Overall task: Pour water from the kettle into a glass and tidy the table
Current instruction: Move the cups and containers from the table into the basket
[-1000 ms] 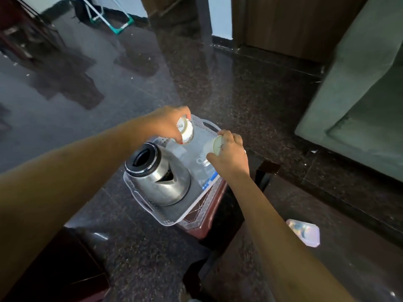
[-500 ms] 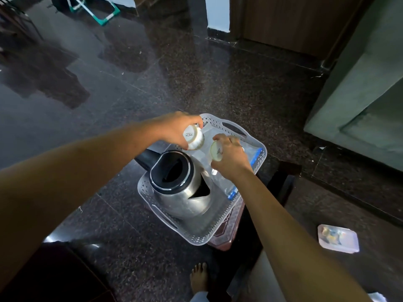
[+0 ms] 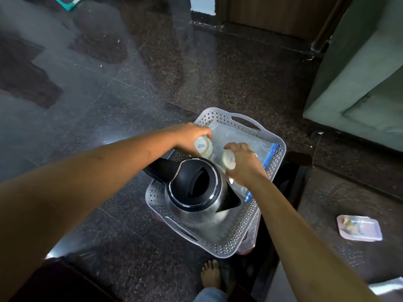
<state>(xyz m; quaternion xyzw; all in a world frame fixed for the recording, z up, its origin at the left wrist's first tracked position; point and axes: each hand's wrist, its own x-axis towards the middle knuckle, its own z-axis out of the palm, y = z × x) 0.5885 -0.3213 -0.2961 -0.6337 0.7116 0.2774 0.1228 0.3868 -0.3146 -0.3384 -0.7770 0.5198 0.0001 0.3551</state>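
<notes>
Steel kettle (image 3: 196, 192) at 6 o'clock in basket (image 3: 239, 238) | left grip (image 3: 192, 136) curled round left cup (image 3: 203, 146), right grip (image 3: 242, 162) round right cup (image 3: 229, 159) | I'd say pour's still to do

You're standing on a dark, polished, speckled granite floor (image 3: 130, 94) that mirrors pale light in broad patches. A green upholstered sofa (image 3: 359, 83) fills the right side. Just left of the sofa is a brown wooden door (image 3: 272, 12), then a strip of white wall (image 3: 201, 4).
</notes>
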